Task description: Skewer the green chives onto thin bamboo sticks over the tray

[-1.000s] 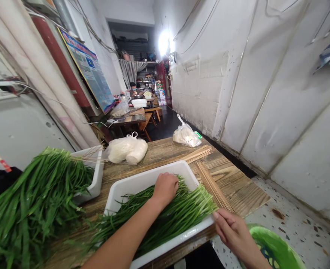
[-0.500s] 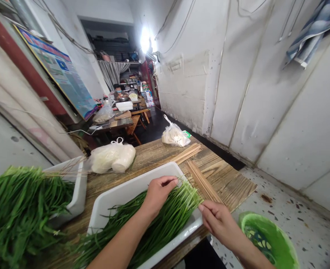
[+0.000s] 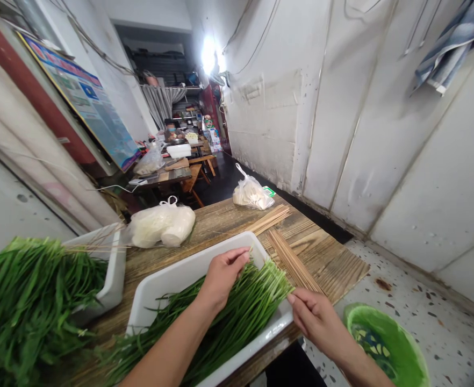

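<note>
A white tray (image 3: 172, 277) on the wooden table (image 3: 221, 223) holds long green chives (image 3: 241, 312). My left hand (image 3: 221, 277) rests over the chives near their cut ends, its fingers pinched on a few stalks. My right hand (image 3: 315, 320) is at the tray's right corner, its fingers closed on a thin bamboo skewer pulled from the row of skewers (image 3: 291, 263) lying on the table.
A second white tray (image 3: 110, 279) heaped with chives (image 3: 27, 301) stands at the left. Two white plastic bags (image 3: 162, 226) (image 3: 251, 194) lie at the table's far side. A green bucket (image 3: 386, 344) sits on the floor at right. More tables stand down the corridor.
The view turned a little to the right. My left hand rose from lying flat on the chives to pinching stalks at their ends. My right hand closed on a skewer.
</note>
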`<state>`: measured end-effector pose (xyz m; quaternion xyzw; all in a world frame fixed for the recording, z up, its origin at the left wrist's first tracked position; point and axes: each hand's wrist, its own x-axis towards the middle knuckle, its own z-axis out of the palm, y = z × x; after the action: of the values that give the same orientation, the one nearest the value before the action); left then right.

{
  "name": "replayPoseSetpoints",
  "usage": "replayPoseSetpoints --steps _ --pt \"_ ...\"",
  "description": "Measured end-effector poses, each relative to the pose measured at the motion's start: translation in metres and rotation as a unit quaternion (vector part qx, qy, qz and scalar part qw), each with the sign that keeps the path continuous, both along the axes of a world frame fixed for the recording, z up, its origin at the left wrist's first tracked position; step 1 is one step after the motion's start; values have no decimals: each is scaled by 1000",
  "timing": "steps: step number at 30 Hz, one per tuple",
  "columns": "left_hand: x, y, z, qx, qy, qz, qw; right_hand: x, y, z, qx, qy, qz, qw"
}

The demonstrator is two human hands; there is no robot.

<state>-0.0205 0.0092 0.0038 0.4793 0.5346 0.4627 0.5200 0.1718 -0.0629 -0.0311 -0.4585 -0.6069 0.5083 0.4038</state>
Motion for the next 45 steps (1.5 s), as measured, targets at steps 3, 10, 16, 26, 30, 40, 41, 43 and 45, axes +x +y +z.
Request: replayPoseSetpoints --steps 3,10,16,26,30,40,41,43,45 --pt "-3 2 1 20 27 7 999 0 0 1 2 -2 0 1000" --pt "5 -3 3 27 41 -10 999 -1 0 4 3 -5 2 1000" --pt "11 -7 0 -5 -3 -23 1000 0 0 4 13 -15 0 1000" --pt "13 -7 3 -21 -20 2 1000 0 1 0 9 -11 5 1000" --pt "13 -8 3 -24 -32 3 999 0 2 1 6 -7 5 1000" --pt "12 -7 1 -24 -29 0 999 0 0 0 7 -15 3 1000" --pt "12 -8 -1 -22 -24 -1 999 0 1 0 8 -16 3 1000" --pt "13 -9 -3 -12 -7 -8 1000 0 2 0 9 -16 4 1000" --pt "13 -11 -3 9 25 -24 999 -1 2 0 8 -11 3 1000"
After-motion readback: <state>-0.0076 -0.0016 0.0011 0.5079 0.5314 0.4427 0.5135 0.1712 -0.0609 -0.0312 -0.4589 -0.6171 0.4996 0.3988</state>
